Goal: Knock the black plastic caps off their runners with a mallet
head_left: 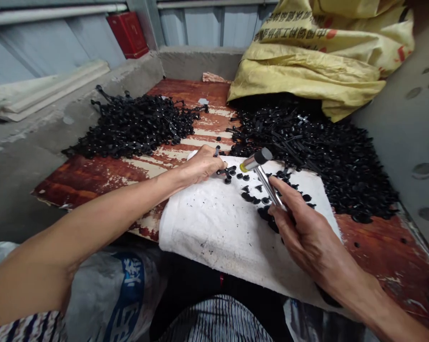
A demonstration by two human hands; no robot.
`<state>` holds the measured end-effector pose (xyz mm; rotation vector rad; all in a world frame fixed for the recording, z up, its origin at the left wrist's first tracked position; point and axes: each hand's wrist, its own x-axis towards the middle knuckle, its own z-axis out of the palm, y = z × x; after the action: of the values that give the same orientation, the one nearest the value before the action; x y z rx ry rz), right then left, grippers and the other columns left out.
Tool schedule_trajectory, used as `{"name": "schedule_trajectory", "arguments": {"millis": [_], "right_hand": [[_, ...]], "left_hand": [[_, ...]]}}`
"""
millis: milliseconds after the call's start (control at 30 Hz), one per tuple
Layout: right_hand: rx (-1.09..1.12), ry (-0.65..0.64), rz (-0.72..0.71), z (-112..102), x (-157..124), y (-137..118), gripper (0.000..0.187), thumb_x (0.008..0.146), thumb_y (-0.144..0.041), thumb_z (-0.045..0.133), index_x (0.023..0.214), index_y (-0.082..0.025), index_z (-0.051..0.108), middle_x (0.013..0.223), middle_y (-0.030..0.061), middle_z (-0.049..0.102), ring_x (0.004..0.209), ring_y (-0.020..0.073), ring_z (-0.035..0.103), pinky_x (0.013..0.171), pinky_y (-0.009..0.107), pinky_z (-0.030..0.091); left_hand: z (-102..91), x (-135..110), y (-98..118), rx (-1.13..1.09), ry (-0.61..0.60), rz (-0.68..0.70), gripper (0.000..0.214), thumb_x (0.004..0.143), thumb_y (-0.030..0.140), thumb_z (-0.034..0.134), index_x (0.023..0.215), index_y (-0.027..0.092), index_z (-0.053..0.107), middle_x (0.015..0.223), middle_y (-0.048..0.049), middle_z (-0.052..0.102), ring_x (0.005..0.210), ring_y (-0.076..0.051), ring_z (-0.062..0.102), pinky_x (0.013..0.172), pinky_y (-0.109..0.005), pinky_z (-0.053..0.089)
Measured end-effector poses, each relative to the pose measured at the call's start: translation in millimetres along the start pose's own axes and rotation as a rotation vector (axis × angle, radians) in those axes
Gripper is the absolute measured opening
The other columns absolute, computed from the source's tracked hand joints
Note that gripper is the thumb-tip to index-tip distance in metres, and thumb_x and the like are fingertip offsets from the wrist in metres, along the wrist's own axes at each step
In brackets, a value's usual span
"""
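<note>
Over a folded white cloth (pixel 214 237) on a worn red plywood desk (pixel 378 242), clock taken from cloth's centre, 12 straight ahead. Left hand (pixel 200 165) at approx 10 o'clock, fingers curled down at cloth's far edge, a small black piece (pixel 217 151) just beside them; can't tell if it's held. Right hand (pixel 303 228) at 3 o'clock, closed firmly round the metal handle of a small hammer (pixel 267 185), its head pointing up toward 12. Small black plastic fasteners (pixel 250 190) scattered on cloth betw hands, some near left fingertips, others under the hammer. Big heap of same (pixel 324 161) at 2 o'clock, second heap (pixel 136 126) at 11. Yellow woven sack (pixel 317 57) at 1; grey sack w/ blue print (pixel 121 294) at 8.
</note>
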<state>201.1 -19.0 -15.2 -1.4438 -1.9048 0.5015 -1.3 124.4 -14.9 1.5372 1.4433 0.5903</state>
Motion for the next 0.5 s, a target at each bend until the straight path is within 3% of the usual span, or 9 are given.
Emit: {"name": "schedule_trajectory", "arguments": {"millis": [200,300,400,500], "right_hand": [[-0.161,0.113,-0.266,0.7,24.1,1.3,0.060,0.092,-0.010,0.044,0.150,-0.024,0.039,0.131,0.0128,0.064,0.115,0.0256,0.064,0.093,0.044,0.054],[-0.243,0.055,-0.280,2.3,30.4,8.2,0.062,0.091,-0.010,0.042,0.152,-0.018,0.036,0.122,0.0172,0.068,0.096,0.0262,0.069,0.080,0.044,0.057],[-0.282,-0.054,-0.270,0.9,34.8,12.9,0.059,0.088,-0.012,0.043,0.146,-0.014,0.046,0.097,0.0150,0.074,0.068,0.0242,0.068,0.062,0.041,0.058],[-0.235,0.077,-0.232,-2.4,35.7,6.2,0.056,0.091,-0.014,0.042,0.147,-0.017,0.045,0.104,0.0142,0.073,0.075,0.0233,0.069,0.066,0.040,0.058]], "left_hand": [[-2.5,3.6,-1.8,-0.040,-0.013,-0.061,0.019,0.070,0.022,0.068,0.068,0.019,0.050,0.048,0.0069,0.037,0.037,-0.005,0.027,0.040,-0.026,0.013],[-1.9,3.4,-1.8,-0.036,-0.014,-0.061,0.016,0.070,0.021,0.068,0.069,0.018,0.053,0.050,0.0058,0.041,0.038,-0.005,0.027,0.040,-0.026,0.013],[-1.2,2.0,-1.8,-0.041,-0.007,-0.085,0.013,0.070,0.019,0.067,0.070,0.017,0.054,0.051,0.0038,0.045,0.038,-0.005,0.029,0.040,-0.026,0.014],[-1.6,1.7,-2.6,-0.097,-0.010,-0.097,0.014,0.070,0.020,0.069,0.073,0.017,0.055,0.049,0.0042,0.044,0.038,-0.005,0.030,0.040,-0.026,0.014]]}}
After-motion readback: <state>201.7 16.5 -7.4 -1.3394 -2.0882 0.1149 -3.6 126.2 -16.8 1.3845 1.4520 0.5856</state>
